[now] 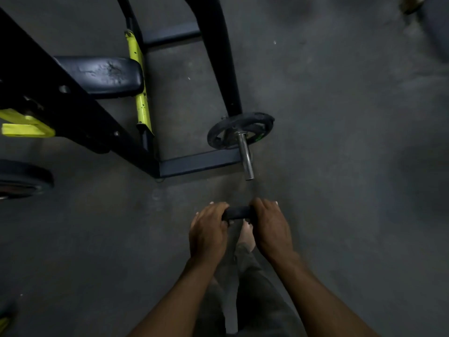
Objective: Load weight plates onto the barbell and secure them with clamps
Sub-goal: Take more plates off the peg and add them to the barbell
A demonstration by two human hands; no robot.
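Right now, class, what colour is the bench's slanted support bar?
Bright yellow-green bar, clearest in the head view.

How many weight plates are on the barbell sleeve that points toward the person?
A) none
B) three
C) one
C: a single dark plate sits on the barbell sleeve, whose bare steel end sticks out toward the left hand and right hand.

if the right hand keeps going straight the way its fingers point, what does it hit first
Probably the bare end of the bar. The right hand, gripping a dark object together with the left hand, points up the frame toward it; only floor shows between. Depth is unclear, so it might pass under.
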